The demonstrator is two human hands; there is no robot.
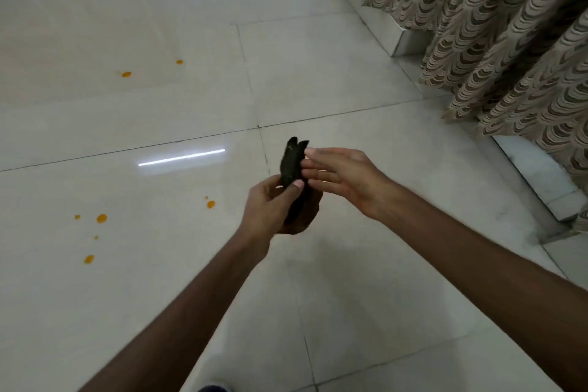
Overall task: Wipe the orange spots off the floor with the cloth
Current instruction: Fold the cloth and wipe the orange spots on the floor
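cloth (292,162): dark and bunched, held up in the air in front of the person, well above the floor and between the two hands. Its top end sticks up in two small points, and a brownish lower part hangs down behind the left hand.
left hand (270,210): grips the cloth from below, with the thumb pressed on the front of it and the fingers curled round behind.
right hand (340,175): reaches in from the right with its fingers held out almost straight. The fingertips touch the upper edge of the cloth and nothing is clasped in the palm.
orange spots (101,218): a loose cluster of drops lies on the floor to the person's left, with the largest in the middle. A smaller pair (210,204) sits nearer the hands, and two more drops (126,74) lie farther off across the tiles. None of them touches the cloth.
floor (350,296): pale glossy tiles with thin dark joints. A bright streak of reflected light (181,157) lies just left of the hands.
curtain (509,41): patterned in beige and brown scallops, it hangs along the right side, with its hem above a pale ledge (537,169) at the foot of the wall.
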